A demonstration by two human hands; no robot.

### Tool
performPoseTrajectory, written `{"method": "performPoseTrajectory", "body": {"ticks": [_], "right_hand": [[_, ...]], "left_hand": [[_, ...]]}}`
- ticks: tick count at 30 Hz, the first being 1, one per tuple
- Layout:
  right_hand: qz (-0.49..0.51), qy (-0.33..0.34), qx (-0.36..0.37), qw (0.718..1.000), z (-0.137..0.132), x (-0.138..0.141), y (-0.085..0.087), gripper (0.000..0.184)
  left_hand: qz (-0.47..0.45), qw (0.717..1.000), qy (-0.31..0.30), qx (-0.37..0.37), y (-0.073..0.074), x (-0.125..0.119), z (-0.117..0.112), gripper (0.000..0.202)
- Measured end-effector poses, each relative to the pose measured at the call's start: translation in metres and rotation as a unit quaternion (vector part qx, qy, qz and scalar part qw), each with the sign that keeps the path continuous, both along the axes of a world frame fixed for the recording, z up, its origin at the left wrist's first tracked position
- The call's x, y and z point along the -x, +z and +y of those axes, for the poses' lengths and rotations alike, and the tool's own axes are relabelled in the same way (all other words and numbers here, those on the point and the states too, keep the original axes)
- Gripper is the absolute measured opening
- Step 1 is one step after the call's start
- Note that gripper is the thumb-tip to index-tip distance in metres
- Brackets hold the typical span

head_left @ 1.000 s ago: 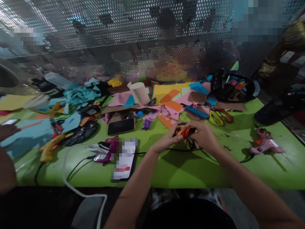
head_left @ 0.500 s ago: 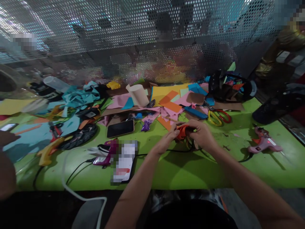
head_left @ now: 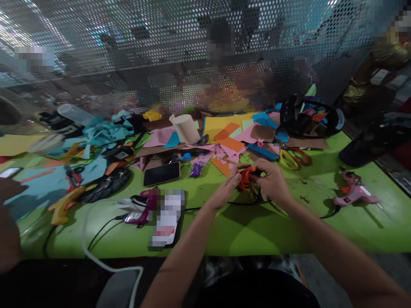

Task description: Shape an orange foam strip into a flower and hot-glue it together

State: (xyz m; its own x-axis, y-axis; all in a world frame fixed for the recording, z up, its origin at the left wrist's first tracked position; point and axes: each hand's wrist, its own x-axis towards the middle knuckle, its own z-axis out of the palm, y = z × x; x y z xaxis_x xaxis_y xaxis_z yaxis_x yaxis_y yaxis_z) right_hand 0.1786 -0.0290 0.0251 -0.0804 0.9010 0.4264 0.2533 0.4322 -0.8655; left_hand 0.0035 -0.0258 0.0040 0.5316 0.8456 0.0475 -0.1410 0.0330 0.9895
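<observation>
Gathering the curled orange paper (head_left: 246, 176) between both hands, I hold it over the green table (head_left: 257, 237), in front of the loose scraps. My left hand (head_left: 228, 188) is closed on its left side, thumb along the near face; my right hand (head_left: 271, 179) pinches the opposite edge, though its fingertips are partly hidden. A second ago the roll lay broad, its layered curl spread toward my right; now it looks narrower and more upright, its folds bunched between my fingers. I take that to mean the paper is being worked within the grip, as neither hand has let go. How tight the inner layers sit, I cannot tell. Around my hands the tools have stayed put: the scissors (head_left: 285, 149) lie beyond my right hand beside a blue strip-like object (head_left: 263, 152), and the pink glue gun (head_left: 355, 195) rests farther right, a small red light showing. To my left are a dark-screened phone (head_left: 162, 174) and, at the far edge, another person's hand (head_left: 10, 188).
</observation>
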Motion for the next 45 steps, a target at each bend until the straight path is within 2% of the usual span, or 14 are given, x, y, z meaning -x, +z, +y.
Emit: {"method": "performPoseTrajectory", "body": {"ticks": [7,11,20,27,33,35,40,45], "right_hand": [[-0.004,0.008,0.018,1.0,0.001,0.0,0.001,0.006],[0.01,0.022,0.031,0.999,0.001,-0.001,0.002,0.014],[0.007,0.005,0.048,0.999,0.002,-0.002,0.003,0.002],[0.0,0.001,0.052,0.999,0.003,-0.003,0.002,0.004],[-0.006,-0.003,0.042,0.999,0.002,-0.003,0.002,0.004],[0.012,0.006,0.048,0.999,0.001,-0.002,0.003,0.007],[0.129,0.034,0.106,0.985,0.002,-0.001,0.005,0.016],[0.103,0.017,0.086,0.991,0.004,-0.005,0.007,0.015]], "left_hand": [[0.032,0.998,0.031,-0.039,0.001,-0.001,0.0,0.057],[0.024,0.998,0.047,-0.022,0.0,-0.001,0.001,0.056],[0.057,0.994,0.074,-0.051,0.01,-0.006,-0.003,0.059],[0.052,0.995,0.044,-0.074,0.011,-0.006,-0.004,0.06],[0.059,0.996,0.049,-0.046,0.012,-0.008,-0.006,0.053],[0.058,0.996,0.058,-0.034,0.01,-0.007,-0.006,0.053],[0.045,0.994,0.094,-0.023,0.006,-0.005,-0.004,0.057],[0.055,0.991,0.115,-0.033,0.004,-0.003,-0.004,0.054]]}}
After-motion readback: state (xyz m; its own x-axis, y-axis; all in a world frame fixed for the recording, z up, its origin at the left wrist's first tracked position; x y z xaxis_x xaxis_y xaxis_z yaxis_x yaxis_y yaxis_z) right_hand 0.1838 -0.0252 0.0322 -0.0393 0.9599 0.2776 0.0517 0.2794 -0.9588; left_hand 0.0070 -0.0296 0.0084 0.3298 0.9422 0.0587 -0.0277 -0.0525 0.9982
